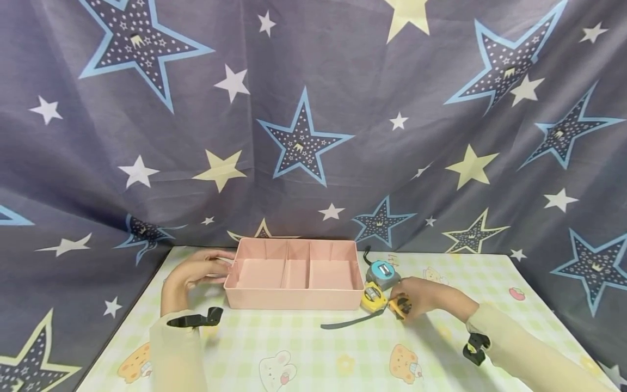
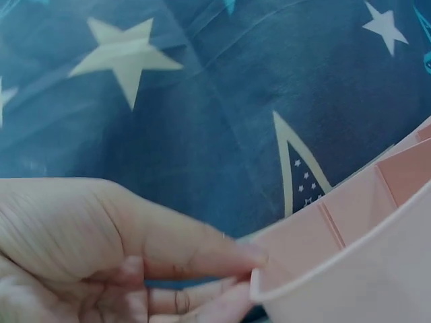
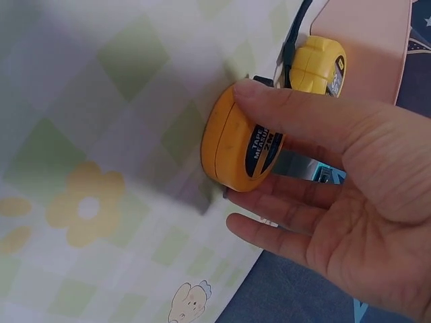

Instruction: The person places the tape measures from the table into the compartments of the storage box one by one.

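At the left end of a pink divided box [image 1: 294,299], my left hand [image 1: 200,269] pinches the wall, its thumb over the rim in the left wrist view. The box has three compartments. My right hand [image 1: 422,296] grips an orange-yellow tape measure [image 3: 225,148] marked 2M, thumb on one side and fingers behind. I cannot tell whether this tape measure touches the cloth. Just left of it lies a yellow tape measure [image 1: 374,297], close to the box's right front corner. Behind them is a blue and grey tape measure [image 1: 383,274] with a dark wrist cord.
A dark strap [image 1: 345,324] lies across the checked tablecloth [image 1: 313,348] in front of the box. The starry curtain [image 1: 313,207] hangs right behind the table's back edge.
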A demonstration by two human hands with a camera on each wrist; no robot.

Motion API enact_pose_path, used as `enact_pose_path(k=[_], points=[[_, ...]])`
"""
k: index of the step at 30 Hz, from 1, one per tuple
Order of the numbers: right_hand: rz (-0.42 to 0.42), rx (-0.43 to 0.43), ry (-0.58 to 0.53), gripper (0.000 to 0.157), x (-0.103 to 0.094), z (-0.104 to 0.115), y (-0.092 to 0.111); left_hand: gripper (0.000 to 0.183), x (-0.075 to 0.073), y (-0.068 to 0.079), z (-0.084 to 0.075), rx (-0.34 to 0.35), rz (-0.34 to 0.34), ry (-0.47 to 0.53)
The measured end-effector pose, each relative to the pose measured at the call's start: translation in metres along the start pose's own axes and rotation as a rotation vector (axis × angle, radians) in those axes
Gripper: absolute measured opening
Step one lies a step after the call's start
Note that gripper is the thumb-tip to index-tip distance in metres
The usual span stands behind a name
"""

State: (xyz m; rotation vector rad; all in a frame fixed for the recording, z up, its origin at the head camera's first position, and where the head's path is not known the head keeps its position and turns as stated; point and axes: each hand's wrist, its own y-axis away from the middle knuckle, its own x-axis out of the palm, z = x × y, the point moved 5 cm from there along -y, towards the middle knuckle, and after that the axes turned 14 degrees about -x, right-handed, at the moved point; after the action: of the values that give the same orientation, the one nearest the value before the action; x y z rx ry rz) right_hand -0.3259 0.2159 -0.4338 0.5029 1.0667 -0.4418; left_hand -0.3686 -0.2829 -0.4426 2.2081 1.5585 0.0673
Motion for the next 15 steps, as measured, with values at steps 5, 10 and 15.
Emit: enact_pose_path(k=[5, 10, 15], points=[[-0.007, 0.012, -0.024, 0.047, 0.001, -0.002, 0.0, 0.064, -0.006, -0.011, 0.013, 0.085, 0.098, 0.038], [-0.007, 0.017, -0.014, 0.051, 0.003, -0.004, 0.0, 0.065, -0.006, -0.017, 0.019, 0.133, 0.161, 0.087], [-0.023, -0.008, -0.014, 0.051, 0.003, -0.005, -0.002, 0.067, -0.004, -0.02, 0.02, 0.128, 0.17, 0.13]])
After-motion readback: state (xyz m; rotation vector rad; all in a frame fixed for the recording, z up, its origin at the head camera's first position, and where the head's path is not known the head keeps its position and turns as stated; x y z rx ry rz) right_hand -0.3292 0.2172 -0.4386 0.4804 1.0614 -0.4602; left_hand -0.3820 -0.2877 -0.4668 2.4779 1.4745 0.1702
